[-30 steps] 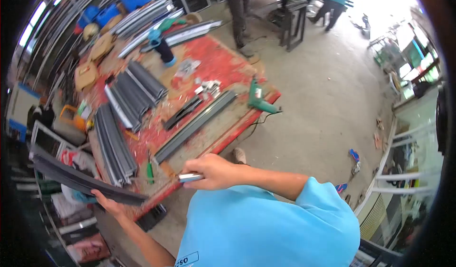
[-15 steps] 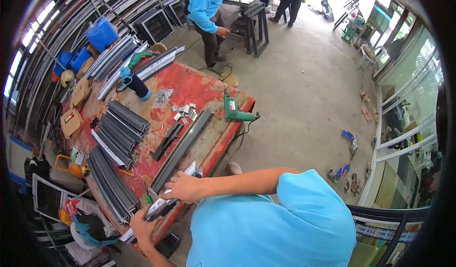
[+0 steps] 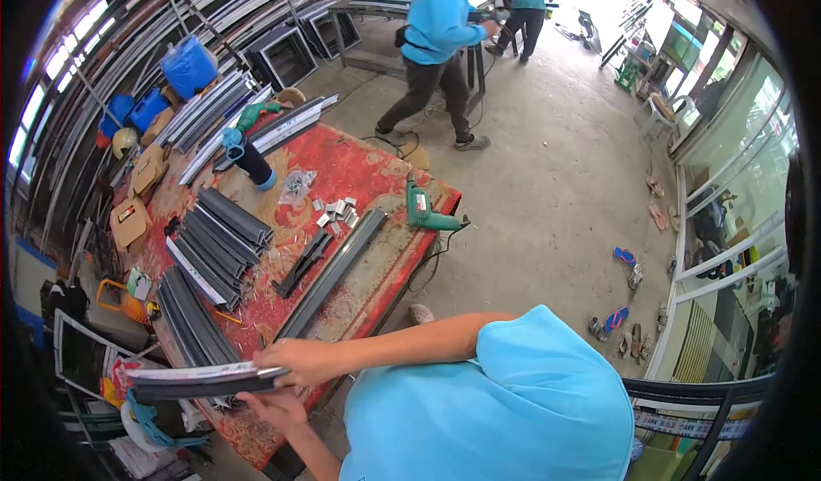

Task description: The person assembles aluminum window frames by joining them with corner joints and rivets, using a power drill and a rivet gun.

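Observation:
My right hand (image 3: pixel 301 362) is closed around one end of a dark metal profile (image 3: pixel 192 387) with white printed film along its upper side. The profile sticks out to the left over the table's near end, overlapping a row of grey profiles (image 3: pixel 192 314). Just below its held end is my left hand (image 3: pixel 275 409), fingers stretched out along the underside. A long dark channel (image 3: pixel 333 271) lies on the red table (image 3: pixel 363 173) beyond my right hand. Short black pieces (image 3: pixel 303 265) and small cut metal bits (image 3: pixel 336 212) lie beside it.
A green corded drill (image 3: pixel 424 210) lies at the table's right corner. A dark bottle (image 3: pixel 250 160) stands farther back near a second green tool (image 3: pixel 255 115). One person (image 3: pixel 436 32) in blue walks beyond the table; another (image 3: pixel 523 6) stands farther off. Footwear (image 3: pixel 617 318) lies on the floor.
The film-covered profile has been lifted from the table edge and swung leftward. My left hand has let go of its lower end and moved beneath it. The nearer person has stepped right.

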Demonstrator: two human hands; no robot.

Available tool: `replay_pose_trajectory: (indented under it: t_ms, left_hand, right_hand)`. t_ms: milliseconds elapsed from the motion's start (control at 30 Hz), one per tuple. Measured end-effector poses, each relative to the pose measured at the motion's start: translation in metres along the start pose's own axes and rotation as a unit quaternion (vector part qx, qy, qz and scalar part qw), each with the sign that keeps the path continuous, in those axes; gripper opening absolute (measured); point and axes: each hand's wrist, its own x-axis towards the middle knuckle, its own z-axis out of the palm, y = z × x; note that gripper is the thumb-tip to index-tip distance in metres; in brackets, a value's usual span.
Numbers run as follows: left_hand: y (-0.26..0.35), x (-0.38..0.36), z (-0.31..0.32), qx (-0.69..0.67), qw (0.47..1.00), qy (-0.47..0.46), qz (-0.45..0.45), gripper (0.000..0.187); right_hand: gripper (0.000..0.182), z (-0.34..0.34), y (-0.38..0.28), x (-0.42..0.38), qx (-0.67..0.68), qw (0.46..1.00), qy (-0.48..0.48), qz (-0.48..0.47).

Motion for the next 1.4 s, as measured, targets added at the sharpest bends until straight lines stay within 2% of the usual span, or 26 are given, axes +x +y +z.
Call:
replay_pose_trajectory:
  t_ms: [33, 67, 100, 133, 167, 200, 233, 267, 300, 333, 367, 400, 467, 500, 600, 667, 733, 800, 867, 1000, 1067, 1100, 1167, 1267, 1400]
  left_hand:
    - [0.000, 0.000, 0.012, -0.041, 0.999, -0.013, -0.034, 0.066]
    - [0.003, 0.003, 0.017, -0.038, 0.999, -0.004, -0.030, 0.066]
    - [0.008, 0.012, 0.016, -0.018, 0.999, 0.026, -0.004, 0.066]
    - [0.015, 0.021, 0.008, 0.000, 0.998, 0.055, 0.022, 0.066]
    - [0.025, 0.045, -0.020, -0.007, 0.998, 0.057, 0.040, 0.066]
    - [0.042, 0.049, -0.016, -0.010, 0.996, 0.066, 0.063, 0.065]
    - [0.045, 0.041, -0.015, 0.009, 0.984, 0.152, 0.093, 0.068]
    - [0.052, 0.039, 0.028, 0.029, 0.961, 0.245, 0.129, 0.072]
    - [0.059, 0.046, 0.012, -0.018, 0.972, 0.200, 0.120, 0.075]
    - [0.072, 0.052, -0.010, -0.059, 0.980, 0.153, 0.115, 0.078]
    - [0.078, 0.056, 0.001, -0.065, 0.963, 0.221, 0.138, 0.081]
    - [0.083, 0.064, -0.029, -0.119, 0.973, 0.149, 0.131, 0.081]
    - [0.094, 0.066, -0.026, -0.179, 0.968, 0.105, 0.140, 0.080]
    - [0.097, 0.068, -0.022, -0.180, 0.965, 0.111, 0.153, 0.078]
    - [0.103, 0.076, -0.020, -0.149, 0.972, 0.106, 0.146, 0.075]
    - [0.105, 0.078, -0.017, -0.170, 0.970, 0.103, 0.139, 0.073]
    - [0.103, 0.083, -0.015, -0.125, 0.979, 0.070, 0.144, 0.073]
    - [0.100, 0.083, -0.010, -0.141, 0.977, 0.074, 0.142, 0.072]
    - [0.100, 0.081, -0.006, -0.167, 0.977, 0.047, 0.127, 0.059]
    - [0.083, 0.071, 0.021, -0.119, 0.985, 0.049, 0.113, 0.061]
    - [0.079, 0.069, 0.024, -0.119, 0.989, -0.001, 0.090, 0.065]
    - [0.082, 0.073, 0.023, -0.138, 0.984, 0.051, 0.096, 0.071]
    - [0.087, 0.075, 0.018, -0.123, 0.986, 0.039, 0.106, 0.070]
    - [0.083, 0.072, 0.021, -0.102, 0.990, 0.017, 0.094, 0.071]
    - [0.088, 0.077, 0.010, -0.096, 0.989, 0.032, 0.108, 0.072]
  right_hand:
    - [0.056, 0.001, -0.007, 0.004, 0.003, 1.000, -0.004, 0.000]
    - [0.055, 0.004, -0.017, 0.009, -0.011, 0.998, 0.035, -0.056]
    - [0.054, 0.006, -0.027, 0.016, -0.024, 0.991, 0.073, -0.111]
    - [0.054, -0.002, -0.040, 0.020, -0.015, 0.991, 0.065, -0.112]
    - [0.053, -0.020, -0.055, 0.021, -0.035, 0.999, 0.017, -0.032]
    - [0.052, -0.035, -0.063, 0.018, -0.051, 0.997, -0.038, 0.045]
    - [0.052, -0.046, -0.064, 0.008, -0.034, 0.997, -0.022, 0.072]
    - [0.051, -0.052, -0.060, -0.004, -0.010, 0.995, -0.016, 0.098]
    - [0.040, -0.053, -0.054, -0.013, 0.000, 0.996, 0.035, 0.083]
    - [0.041, -0.057, -0.053, -0.025, -0.006, 0.996, 0.046, 0.076]
    - [0.044, -0.067, -0.070, -0.029, 0.014, 0.984, 0.008, 0.177]
    - [0.046, -0.069, -0.070, -0.038, 0.035, 0.981, 0.008, 0.193]
    - [0.048, -0.075, -0.082, -0.045, 0.031, 0.970, -0.027, 0.238]
    - [0.048, -0.070, -0.081, -0.049, 0.047, 0.972, -0.048, 0.225]
    - [0.050, -0.060, -0.085, -0.058, 0.054, 0.976, -0.028, 0.211]
    - [0.050, -0.058, -0.092, -0.053, 0.055, 0.972, -0.080, 0.216]
    - [0.049, -0.056, -0.092, -0.051, 0.064, 0.973, -0.073, 0.210]
    - [0.048, -0.056, -0.094, -0.050, 0.071, 0.974, -0.065, 0.206]
    - [0.046, -0.056, -0.095, -0.045, 0.084, 0.965, -0.077, 0.237]
    - [0.045, -0.053, -0.086, -0.037, 0.092, 0.965, -0.077, 0.234]
    - [0.043, -0.055, -0.085, -0.030, 0.102, 0.959, -0.108, 0.242]
    - [0.043, -0.058, -0.089, -0.027, 0.104, 0.958, -0.111, 0.242]
    - [0.041, -0.066, -0.094, -0.024, 0.100, 0.945, -0.118, 0.289]
    - [0.034, -0.049, -0.080, -0.022, 0.082, 0.963, -0.085, 0.242]
    - [0.029, -0.051, -0.082, -0.016, 0.074, 0.957, -0.107, 0.258]
